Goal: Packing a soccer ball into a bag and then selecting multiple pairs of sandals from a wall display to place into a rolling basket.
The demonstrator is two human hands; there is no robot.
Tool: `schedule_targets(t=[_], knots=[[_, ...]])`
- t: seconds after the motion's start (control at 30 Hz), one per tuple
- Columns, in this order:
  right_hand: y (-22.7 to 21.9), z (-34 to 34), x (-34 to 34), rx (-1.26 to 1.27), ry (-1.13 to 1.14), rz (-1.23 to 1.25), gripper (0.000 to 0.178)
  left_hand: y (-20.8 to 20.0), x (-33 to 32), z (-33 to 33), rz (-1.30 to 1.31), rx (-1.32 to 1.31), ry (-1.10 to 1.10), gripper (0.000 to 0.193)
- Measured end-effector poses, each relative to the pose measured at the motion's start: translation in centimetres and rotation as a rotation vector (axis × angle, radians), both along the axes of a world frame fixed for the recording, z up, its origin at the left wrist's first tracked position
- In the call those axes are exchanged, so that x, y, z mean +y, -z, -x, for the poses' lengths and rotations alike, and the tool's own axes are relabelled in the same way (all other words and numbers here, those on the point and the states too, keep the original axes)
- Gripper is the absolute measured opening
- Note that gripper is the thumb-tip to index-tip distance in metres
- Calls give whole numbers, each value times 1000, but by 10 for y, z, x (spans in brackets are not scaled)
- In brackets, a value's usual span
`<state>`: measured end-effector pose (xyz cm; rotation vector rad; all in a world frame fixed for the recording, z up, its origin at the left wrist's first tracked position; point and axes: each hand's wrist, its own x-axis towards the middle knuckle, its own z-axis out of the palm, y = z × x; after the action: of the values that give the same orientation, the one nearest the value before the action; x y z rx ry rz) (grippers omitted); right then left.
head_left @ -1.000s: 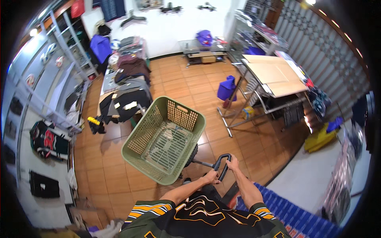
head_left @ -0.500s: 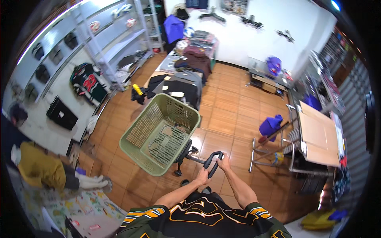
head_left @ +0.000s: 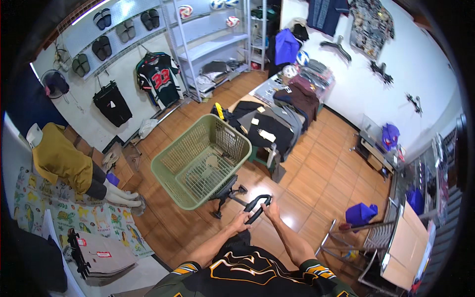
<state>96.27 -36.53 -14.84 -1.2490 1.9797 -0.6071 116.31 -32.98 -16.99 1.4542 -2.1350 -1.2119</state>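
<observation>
A black loop-shaped handle (head_left: 259,199) is in front of my body. My left hand (head_left: 240,221) is closed around its near left side, and my right hand (head_left: 271,210) grips its right side. From the handle a dark bar runs forward to a black wheeled base (head_left: 223,194), partly hidden under the basket. A large olive-green plastic basket (head_left: 173,148) with perforated walls sits tilted on that base, with a small pale patch on its bottom.
Beyond the basket stands a table piled with dark folded clothes (head_left: 267,126). At left lies a mannequin in a mustard top (head_left: 64,156). Sandals (head_left: 102,48) and jerseys hang on the wall. To the right are a purple bag (head_left: 361,214), metal-framed chairs and a cardboard sheet (head_left: 405,242). Tiled floor (head_left: 321,171) lies between.
My view has turned to the left, so the room's things have shifted rightward. Both hands keep hold of the handle, and the basket stays in front of me.
</observation>
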Motion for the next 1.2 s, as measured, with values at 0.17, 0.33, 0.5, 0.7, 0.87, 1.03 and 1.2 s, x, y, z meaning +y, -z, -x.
schedule_targets(t=[0.17, 0.33, 0.5, 0.7, 0.87, 1.03, 1.2], knots=[[8, -39, -67, 32, -197, 187, 63, -8, -59, -43, 46, -19, 88, 55], [-16, -100, -122, 94, -369, 29, 48, -8, -104, -104, 51, 40, -52, 56], [3, -150, -173, 207, -513, 186, 51, -22, -148, -161, -106, -107, -126, 56], [-2, -213, -240, 365, -823, 366, 57, -23, -195, -237, 62, -139, -312, 50], [-3, -266, -302, 298, -1063, 250, 56, -21, -231, -299, 92, -204, -529, 46], [-1, -317, -364, 354, -1276, 276, 46, -23, -260, -349, 53, -281, -798, 46], [-9, -375, -413, 299, -1373, 211, 42, -17, -303, -373, -95, -139, -1218, 59]])
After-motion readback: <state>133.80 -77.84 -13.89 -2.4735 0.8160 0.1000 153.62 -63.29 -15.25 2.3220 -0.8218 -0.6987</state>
